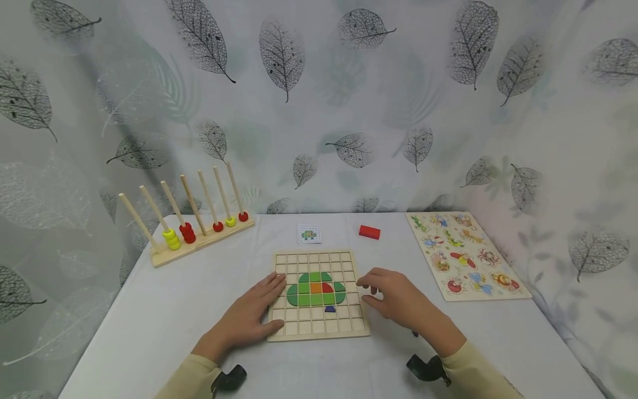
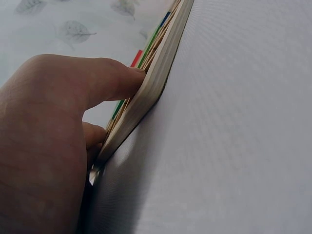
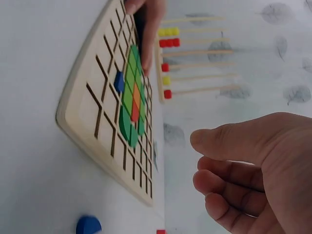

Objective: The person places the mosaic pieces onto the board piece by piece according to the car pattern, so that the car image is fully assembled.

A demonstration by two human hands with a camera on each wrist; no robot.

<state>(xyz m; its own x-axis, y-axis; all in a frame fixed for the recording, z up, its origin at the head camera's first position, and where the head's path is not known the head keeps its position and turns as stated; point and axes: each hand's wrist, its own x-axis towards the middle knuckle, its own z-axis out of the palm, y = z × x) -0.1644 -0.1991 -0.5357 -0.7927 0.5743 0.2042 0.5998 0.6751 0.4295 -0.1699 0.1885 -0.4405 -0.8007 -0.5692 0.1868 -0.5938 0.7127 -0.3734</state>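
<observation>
A wooden grid board lies flat at the table's middle. Green pieces with an orange and a red one form a figure in its cells, and a small blue piece sits in a cell just below. My left hand rests flat on the board's left side, fingers straight, thumb along the near edge. My right hand hovers at the board's right edge, its fingers loosely curled and holding nothing. The right wrist view shows the board and a loose blue piece on the table.
A bead rack with several pegs and red and yellow beads stands at the back left. A small picture card and a red block lie behind the board. An animal peg puzzle lies at the right. A leaf-print curtain backs the table.
</observation>
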